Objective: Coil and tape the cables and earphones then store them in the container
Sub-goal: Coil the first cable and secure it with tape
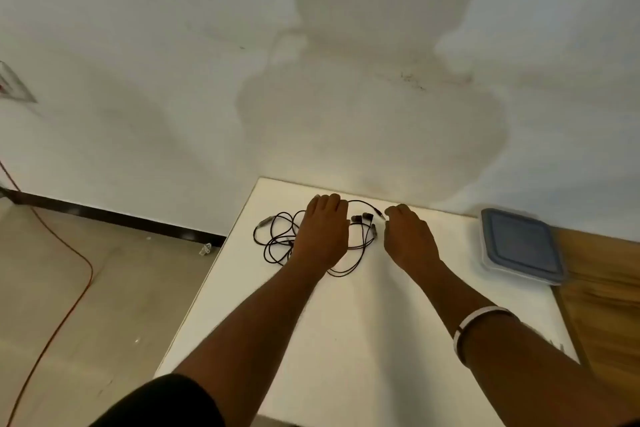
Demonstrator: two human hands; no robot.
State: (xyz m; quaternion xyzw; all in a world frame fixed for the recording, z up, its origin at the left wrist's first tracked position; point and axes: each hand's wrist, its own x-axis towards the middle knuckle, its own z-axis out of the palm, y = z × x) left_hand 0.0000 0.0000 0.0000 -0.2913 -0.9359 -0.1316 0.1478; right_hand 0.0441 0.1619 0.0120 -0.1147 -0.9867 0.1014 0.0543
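Note:
A tangle of thin black cables and earphones (pixel 277 239) lies on the far part of the white table (pixel 346 322). Two dark earbuds (pixel 362 217) show between my hands. My left hand (pixel 323 236) rests palm down on the middle of the tangle and hides part of it. My right hand (pixel 410 239) is just right of the tangle, its fingers curled, pinching the cable's plug end (pixel 381 215). A clear container with a blue lid (pixel 519 246) sits shut at the table's right edge.
The wall stands directly behind the table's far edge. A wooden surface (pixel 606 288) adjoins the table on the right. On the floor to the left runs an orange cord (pixel 69 305). A white band circles my right wrist.

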